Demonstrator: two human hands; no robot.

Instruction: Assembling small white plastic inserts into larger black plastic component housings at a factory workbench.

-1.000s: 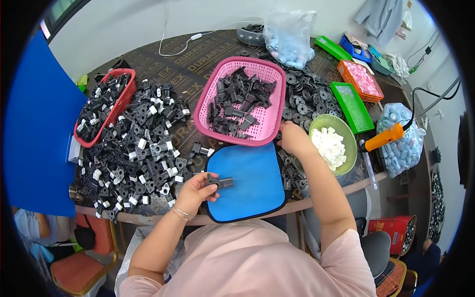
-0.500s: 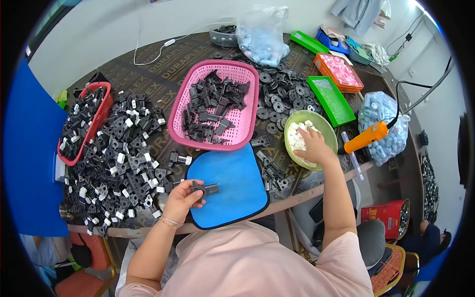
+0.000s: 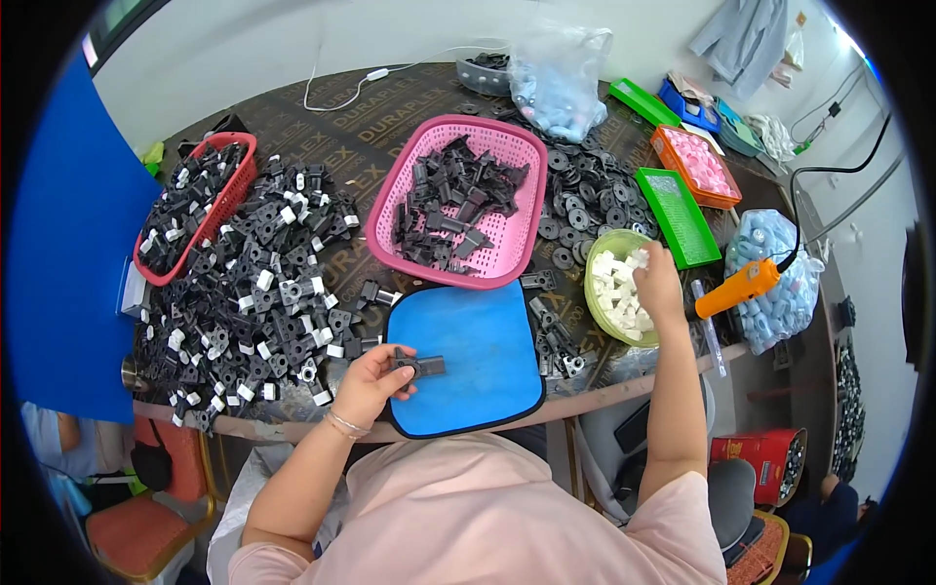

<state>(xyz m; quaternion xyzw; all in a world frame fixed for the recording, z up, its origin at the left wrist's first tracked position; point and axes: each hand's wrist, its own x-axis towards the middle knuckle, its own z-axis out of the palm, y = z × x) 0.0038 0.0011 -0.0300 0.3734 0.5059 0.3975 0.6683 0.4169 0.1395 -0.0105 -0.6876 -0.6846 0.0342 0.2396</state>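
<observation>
Right hand (image 3: pixel 660 285), mine: at the right side of the green basket (image 3: pixel 591 304), fingertips small and blurred against the white pieces (image 3: pixel 618 292); whether they are apart, together or clamped on a piece, I cannot tell. Left hand (image 3: pixel 369 386), mine: fingers clamped on one black part (image 3: pixel 427 366), its near end partly covered by my thumb and fingers, its squared stem bare, held above the blue mat (image 3: pixel 478 395). Mat: smooth, round-cornered, dark-edged. Green basket: round, its right side partly behind my hand. White pieces: small, blocky, heaped. Pink basket (image 3: pixel 520 229): perforated plastic, round-cornered, holding angular black parts (image 3: pixel 453 200), the lower ones buried. Black discs (image 3: pixel 590 200): flat, holed, overlapping on the bench (image 3: pixel 327 136).
</observation>
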